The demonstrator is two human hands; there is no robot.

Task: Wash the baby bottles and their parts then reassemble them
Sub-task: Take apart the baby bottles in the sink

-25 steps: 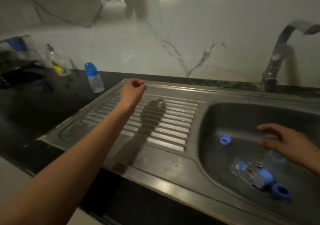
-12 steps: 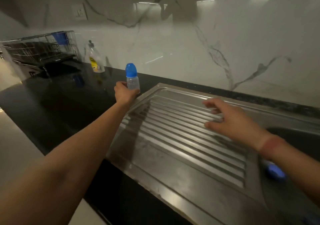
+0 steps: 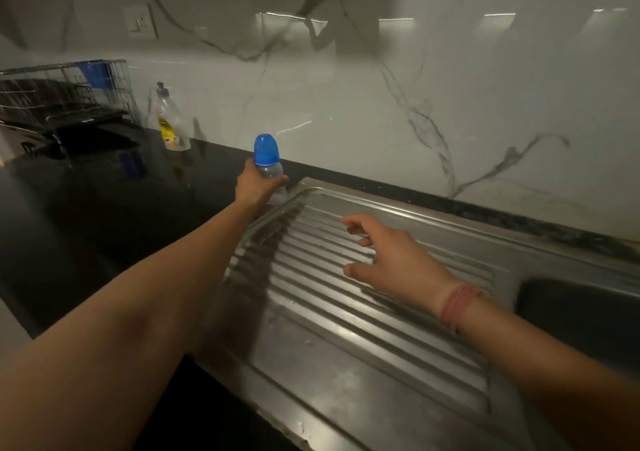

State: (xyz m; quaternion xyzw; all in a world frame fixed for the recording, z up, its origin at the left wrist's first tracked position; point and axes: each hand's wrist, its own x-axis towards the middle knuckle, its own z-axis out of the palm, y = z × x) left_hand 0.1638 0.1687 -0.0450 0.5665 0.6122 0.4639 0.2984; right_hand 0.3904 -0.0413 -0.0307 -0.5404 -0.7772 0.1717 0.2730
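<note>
Change: since a moment ago we have closed our left hand [image 3: 254, 183] round the baby bottle [image 3: 268, 164].
Bottle: upright on the dark counter [image 3: 86, 215], just beside the draining board [image 3: 363, 294].
Left fingers: curled round the clear body, below the blue cap.
Right hand [image 3: 391, 260]: over the board, fingers loosely spread, holding nothing.

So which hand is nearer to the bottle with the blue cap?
Left. The left hand grips the bottle; the right hand hovers apart over the drainboard.
</note>
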